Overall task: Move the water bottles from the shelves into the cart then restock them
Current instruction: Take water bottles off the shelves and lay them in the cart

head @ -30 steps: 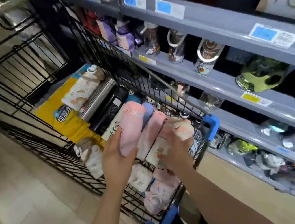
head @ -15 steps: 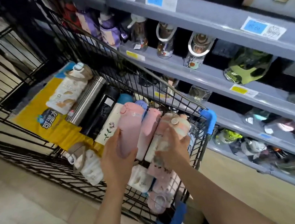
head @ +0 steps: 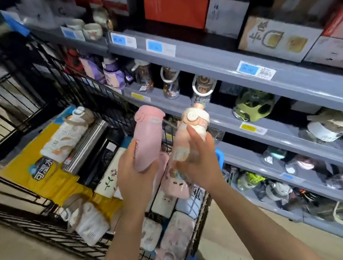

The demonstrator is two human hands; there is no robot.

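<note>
From my head view, my left hand [head: 135, 179] grips a pink bottle [head: 147, 137], my right hand [head: 197, 165] a peach bottle [head: 189, 137]. Both are above the cart [head: 86, 93], more bottles below my hands, the shelves [head: 222, 56] beyond my right.

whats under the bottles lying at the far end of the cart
A yellow package lies under the cream bottle and steel flask. Its middle is covered, so what else is beneath cannot be seen.

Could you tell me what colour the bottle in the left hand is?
Plain pink bottle, seen in the head view.
</note>
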